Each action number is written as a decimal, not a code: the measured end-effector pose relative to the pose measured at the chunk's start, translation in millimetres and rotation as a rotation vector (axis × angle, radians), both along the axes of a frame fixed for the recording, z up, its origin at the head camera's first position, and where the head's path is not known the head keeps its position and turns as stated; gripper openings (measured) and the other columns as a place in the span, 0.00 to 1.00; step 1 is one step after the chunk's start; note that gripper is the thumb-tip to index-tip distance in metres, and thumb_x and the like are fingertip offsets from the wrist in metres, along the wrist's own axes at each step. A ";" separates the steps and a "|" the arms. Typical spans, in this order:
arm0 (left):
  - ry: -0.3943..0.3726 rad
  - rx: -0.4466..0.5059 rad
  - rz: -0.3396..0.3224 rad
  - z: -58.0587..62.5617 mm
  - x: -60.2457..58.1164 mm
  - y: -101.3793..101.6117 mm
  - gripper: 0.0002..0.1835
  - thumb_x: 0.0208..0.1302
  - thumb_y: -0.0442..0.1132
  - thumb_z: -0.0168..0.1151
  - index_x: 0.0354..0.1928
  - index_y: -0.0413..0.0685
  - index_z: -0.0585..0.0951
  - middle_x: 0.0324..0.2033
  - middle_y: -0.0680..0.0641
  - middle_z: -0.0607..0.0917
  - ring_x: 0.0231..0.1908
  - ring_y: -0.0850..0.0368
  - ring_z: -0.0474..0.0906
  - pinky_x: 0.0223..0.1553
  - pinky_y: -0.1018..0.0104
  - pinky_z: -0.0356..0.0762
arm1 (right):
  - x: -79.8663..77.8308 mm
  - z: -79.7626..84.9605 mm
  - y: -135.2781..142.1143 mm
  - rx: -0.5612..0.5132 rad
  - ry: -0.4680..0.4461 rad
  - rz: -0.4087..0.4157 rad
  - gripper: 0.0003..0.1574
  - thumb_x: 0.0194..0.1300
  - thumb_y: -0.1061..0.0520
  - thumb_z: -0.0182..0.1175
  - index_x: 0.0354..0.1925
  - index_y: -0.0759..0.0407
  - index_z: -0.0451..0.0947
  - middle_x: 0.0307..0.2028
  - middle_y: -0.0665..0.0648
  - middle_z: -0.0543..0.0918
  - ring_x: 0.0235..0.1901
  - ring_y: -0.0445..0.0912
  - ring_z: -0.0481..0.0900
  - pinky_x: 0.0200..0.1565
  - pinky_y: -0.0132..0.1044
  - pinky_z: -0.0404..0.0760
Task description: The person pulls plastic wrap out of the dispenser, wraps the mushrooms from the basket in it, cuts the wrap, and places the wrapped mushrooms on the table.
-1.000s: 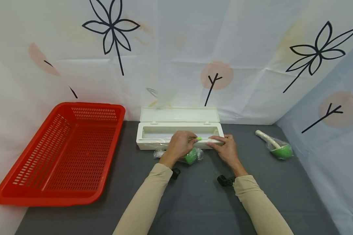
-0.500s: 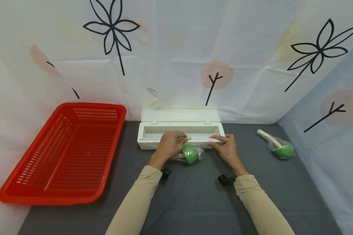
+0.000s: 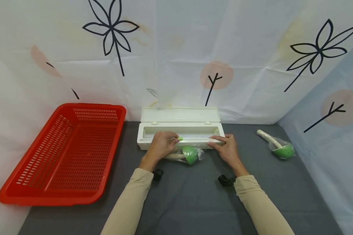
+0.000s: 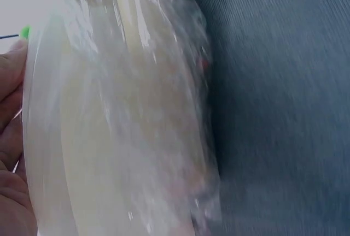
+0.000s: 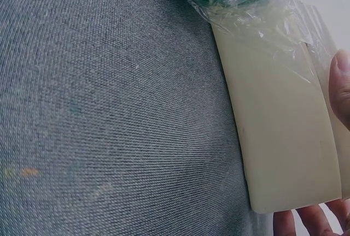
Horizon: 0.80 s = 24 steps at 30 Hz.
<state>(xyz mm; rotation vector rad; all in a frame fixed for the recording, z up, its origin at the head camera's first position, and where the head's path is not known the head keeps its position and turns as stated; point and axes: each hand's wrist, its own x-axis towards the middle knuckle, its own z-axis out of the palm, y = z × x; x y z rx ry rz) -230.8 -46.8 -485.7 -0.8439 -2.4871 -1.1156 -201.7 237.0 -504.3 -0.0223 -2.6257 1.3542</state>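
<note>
A long white cling film dispenser (image 3: 180, 143) stands against the back wall, its lid (image 3: 180, 115) raised. On its front edge my left hand (image 3: 159, 147) pinches the small bright green slide cutter (image 3: 180, 138). My right hand (image 3: 226, 149) grips the dispenser's right end, thumb over the front edge and fingers round the end, as the right wrist view shows. Just before the box lies a green-headed utensil with a pale handle (image 3: 189, 154), in clear film; my left hand covers part of the handle. In the left wrist view, film (image 4: 158, 110) runs beside the dispenser's front.
A large red plastic basket (image 3: 73, 156) stands at the left. Toward the right edge lies a second green-headed utensil (image 3: 283, 151), also wrapped in clear film. Dark grey cloth (image 3: 194, 202) covers the table, and a printed white sheet (image 3: 176, 85) hangs behind.
My left hand has slid the green cutter leftward along the dispenser's front edge, uncovering more of the wrapped utensil. My right hand has kept its hold on the right end.
</note>
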 end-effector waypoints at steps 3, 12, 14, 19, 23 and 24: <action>0.010 0.006 0.021 -0.9 0.2 -9.2 0.05 0.59 0.30 0.74 0.37 0.41 0.90 0.34 0.45 0.90 0.33 0.49 0.87 0.37 0.53 0.83 | -0.1 -0.2 -0.4 0.001 0.005 0.005 0.22 0.59 0.57 0.76 0.50 0.66 0.87 0.50 0.70 0.70 0.49 0.58 0.67 0.47 0.51 0.69; 0.014 0.006 0.062 0.5 3.7 -43.7 0.05 0.59 0.29 0.73 0.37 0.40 0.90 0.35 0.46 0.90 0.34 0.48 0.87 0.39 0.51 0.82 | -0.9 -0.2 -0.9 0.002 0.000 0.004 0.22 0.60 0.57 0.75 0.51 0.66 0.86 0.51 0.70 0.69 0.50 0.58 0.67 0.48 0.51 0.69; 0.015 0.006 0.083 1.1 5.0 -51.8 0.05 0.58 0.28 0.74 0.37 0.40 0.90 0.34 0.45 0.90 0.33 0.48 0.86 0.38 0.50 0.82 | -0.8 -0.1 -1.0 0.000 0.004 0.002 0.22 0.60 0.57 0.75 0.51 0.66 0.87 0.50 0.70 0.69 0.49 0.58 0.67 0.46 0.49 0.69; -0.004 -0.022 0.096 4.9 6.9 -64.0 0.05 0.59 0.28 0.73 0.38 0.39 0.90 0.37 0.43 0.90 0.38 0.46 0.87 0.43 0.48 0.82 | 0.0 -1.1 -0.7 0.000 0.014 -0.009 0.21 0.60 0.57 0.75 0.50 0.65 0.87 0.50 0.69 0.69 0.45 0.56 0.68 0.42 0.46 0.69; -0.030 -0.023 0.111 7.0 9.9 -64.9 0.06 0.60 0.30 0.73 0.40 0.38 0.89 0.40 0.41 0.89 0.43 0.44 0.86 0.48 0.47 0.81 | 0.9 -1.2 -1.0 -0.001 0.005 -0.002 0.22 0.61 0.56 0.75 0.51 0.65 0.86 0.51 0.69 0.69 0.46 0.56 0.67 0.42 0.46 0.69; -0.028 -0.018 0.124 6.4 10.9 -64.7 0.08 0.60 0.30 0.73 0.41 0.37 0.89 0.41 0.41 0.89 0.44 0.43 0.86 0.49 0.47 0.81 | 1.2 -1.3 -1.0 -0.003 0.005 -0.001 0.22 0.61 0.56 0.75 0.51 0.65 0.86 0.51 0.69 0.68 0.46 0.56 0.67 0.42 0.46 0.69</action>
